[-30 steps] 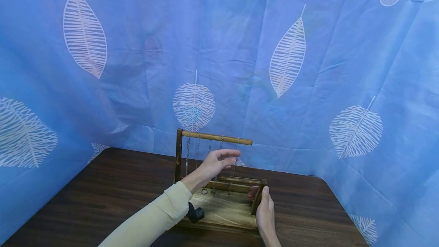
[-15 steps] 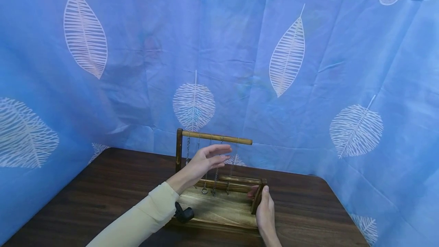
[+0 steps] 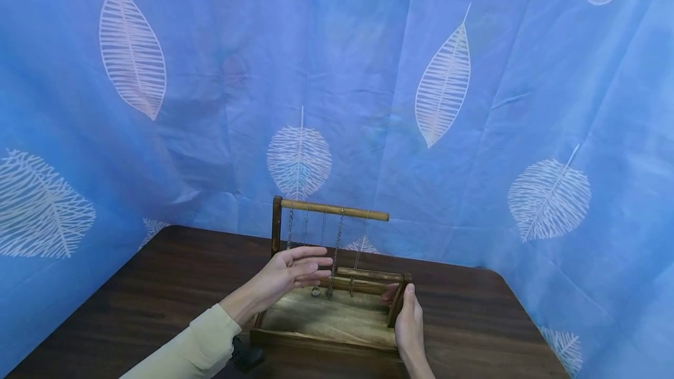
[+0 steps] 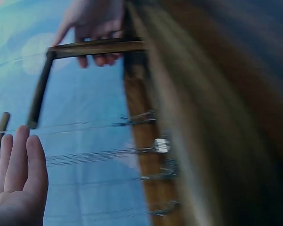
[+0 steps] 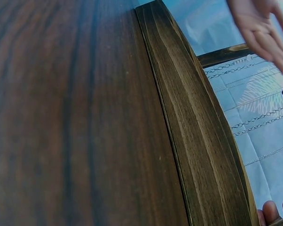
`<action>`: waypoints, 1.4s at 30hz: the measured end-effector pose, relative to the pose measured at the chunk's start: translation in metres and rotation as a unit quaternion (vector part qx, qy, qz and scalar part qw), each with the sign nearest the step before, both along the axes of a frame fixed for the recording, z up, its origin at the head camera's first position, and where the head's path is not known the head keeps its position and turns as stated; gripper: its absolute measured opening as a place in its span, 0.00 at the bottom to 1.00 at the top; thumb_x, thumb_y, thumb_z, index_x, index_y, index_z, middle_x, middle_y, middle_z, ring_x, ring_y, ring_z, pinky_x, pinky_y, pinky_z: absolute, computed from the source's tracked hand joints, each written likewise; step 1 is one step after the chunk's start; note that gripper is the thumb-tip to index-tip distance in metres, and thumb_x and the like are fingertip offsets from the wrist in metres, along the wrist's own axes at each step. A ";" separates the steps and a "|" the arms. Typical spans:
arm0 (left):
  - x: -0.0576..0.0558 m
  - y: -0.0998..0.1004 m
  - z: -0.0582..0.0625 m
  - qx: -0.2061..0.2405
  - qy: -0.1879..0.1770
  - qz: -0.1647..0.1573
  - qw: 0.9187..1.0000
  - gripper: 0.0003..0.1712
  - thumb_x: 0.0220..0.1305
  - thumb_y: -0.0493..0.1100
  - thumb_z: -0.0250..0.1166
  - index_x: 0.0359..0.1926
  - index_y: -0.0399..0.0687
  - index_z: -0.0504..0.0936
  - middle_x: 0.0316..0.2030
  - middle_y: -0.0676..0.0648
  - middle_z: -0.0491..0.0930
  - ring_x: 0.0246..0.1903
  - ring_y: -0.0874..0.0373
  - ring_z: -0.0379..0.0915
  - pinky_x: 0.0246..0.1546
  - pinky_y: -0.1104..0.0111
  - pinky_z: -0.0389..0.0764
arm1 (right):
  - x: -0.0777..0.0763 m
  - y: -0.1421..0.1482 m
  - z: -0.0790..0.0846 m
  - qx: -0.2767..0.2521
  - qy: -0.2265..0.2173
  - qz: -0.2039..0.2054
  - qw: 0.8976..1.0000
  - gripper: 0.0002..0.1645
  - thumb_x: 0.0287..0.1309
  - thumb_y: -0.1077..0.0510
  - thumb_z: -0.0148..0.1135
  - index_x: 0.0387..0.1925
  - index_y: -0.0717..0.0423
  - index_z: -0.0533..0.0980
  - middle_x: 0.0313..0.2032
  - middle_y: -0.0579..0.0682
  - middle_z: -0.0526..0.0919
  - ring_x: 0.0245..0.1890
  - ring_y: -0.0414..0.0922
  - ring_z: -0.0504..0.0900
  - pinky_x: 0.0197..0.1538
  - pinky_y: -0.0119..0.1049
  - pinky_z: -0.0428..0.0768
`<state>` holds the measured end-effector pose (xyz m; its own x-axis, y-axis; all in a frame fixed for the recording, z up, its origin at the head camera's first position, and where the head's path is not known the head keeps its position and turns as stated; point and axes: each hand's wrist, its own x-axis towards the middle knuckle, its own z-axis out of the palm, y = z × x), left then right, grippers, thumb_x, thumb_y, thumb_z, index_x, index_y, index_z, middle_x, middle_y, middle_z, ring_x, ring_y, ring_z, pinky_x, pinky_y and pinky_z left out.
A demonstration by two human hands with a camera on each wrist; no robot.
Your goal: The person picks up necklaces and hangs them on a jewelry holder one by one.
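A dark wooden jewelry stand [image 3: 326, 316] with a shallow tray base stands on the table. Several metal chain necklaces [image 3: 337, 241] hang from its upper bar [image 3: 342, 210], one with a ring-shaped pendant [image 3: 316, 292]. My left hand [image 3: 295, 268], fingers extended and holding nothing, is in front of the left-hand necklaces and hides part of them. In the left wrist view, its straight fingers [image 4: 20, 162] show beside the chains. My right hand [image 3: 409, 323] grips the short right post [image 3: 398, 304], thumb on the near side and fingers behind. A short lower bar [image 3: 371, 275] meets that post.
The brown wood-grain table [image 3: 474, 320] extends on both sides of the stand. A blue cloth [image 3: 368, 75] printed with white leaves hangs behind and around it. A black strap device [image 3: 246, 355] is at my left wrist.
My left hand has moved left, down and toward me, away from the right-hand necklaces, uncovering more of the chains and tray. My right hand has kept its hold on the post.
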<state>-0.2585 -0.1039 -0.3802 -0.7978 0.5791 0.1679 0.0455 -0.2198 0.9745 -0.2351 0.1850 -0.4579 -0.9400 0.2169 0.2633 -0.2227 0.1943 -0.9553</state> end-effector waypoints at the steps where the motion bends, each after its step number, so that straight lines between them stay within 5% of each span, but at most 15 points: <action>1: 0.001 -0.003 -0.005 -0.004 -0.001 0.000 1.000 0.31 0.76 0.41 0.59 0.74 0.38 0.63 0.67 0.35 0.70 0.63 0.45 0.73 0.65 0.48 0.69 | 0.000 0.000 0.000 0.000 0.001 0.001 1.000 0.41 0.80 0.40 0.22 0.57 0.68 0.72 0.43 0.61 0.79 0.47 0.56 0.79 0.51 0.46 0.77; 8: 0.008 -0.012 -0.039 -0.042 -0.024 -0.012 0.999 0.30 0.75 0.41 0.61 0.71 0.34 0.67 0.63 0.35 0.75 0.60 0.39 0.74 0.61 0.48 0.74 | -0.002 0.001 0.000 -0.001 0.011 -0.002 1.000 0.39 0.81 0.42 0.22 0.56 0.67 0.73 0.43 0.62 0.81 0.46 0.56 0.80 0.51 0.44 0.78; 15: 0.011 -0.006 -0.059 -0.066 -0.048 -0.032 0.996 0.25 0.75 0.39 0.59 0.68 0.31 0.70 0.60 0.31 0.75 0.56 0.40 0.78 0.55 0.53 0.80 | -0.001 0.000 -0.001 0.000 0.011 -0.003 1.000 0.39 0.82 0.43 0.22 0.56 0.68 0.73 0.43 0.61 0.81 0.45 0.55 0.80 0.50 0.42 0.78; 26: 0.001 0.002 -0.062 -0.170 -0.022 -0.096 0.981 0.21 0.74 0.36 0.59 0.62 0.29 0.75 0.56 0.35 0.80 0.55 0.44 0.78 0.56 0.57 0.79 | -0.001 0.000 0.000 -0.013 0.012 -0.007 1.000 0.41 0.81 0.41 0.23 0.55 0.68 0.74 0.43 0.63 0.80 0.46 0.56 0.80 0.51 0.43 0.77; 36: -0.007 0.010 -0.072 -0.223 0.002 -0.086 0.971 0.14 0.71 0.34 0.62 0.55 0.34 0.83 0.48 0.40 0.85 0.47 0.52 0.82 0.50 0.62 0.82 | 0.000 -0.002 -0.002 -0.010 0.008 -0.004 1.000 0.39 0.82 0.43 0.23 0.56 0.68 0.73 0.43 0.62 0.80 0.46 0.55 0.80 0.51 0.43 0.78; 42: -0.009 0.021 -0.071 -0.242 0.049 -0.093 0.965 0.12 0.68 0.31 0.64 0.50 0.35 0.87 0.44 0.41 0.86 0.42 0.55 0.84 0.44 0.67 0.83 | 0.000 -0.002 0.000 -0.005 0.015 -0.008 1.000 0.39 0.82 0.43 0.23 0.55 0.68 0.73 0.43 0.62 0.81 0.45 0.55 0.80 0.51 0.42 0.78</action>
<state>-0.2675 -0.0834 -0.4514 -0.6668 0.7398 -0.0899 0.1453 0.2474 0.9580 -0.2353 0.1835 -0.4575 -0.9284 0.2344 0.2882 -0.2475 0.1882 -0.9504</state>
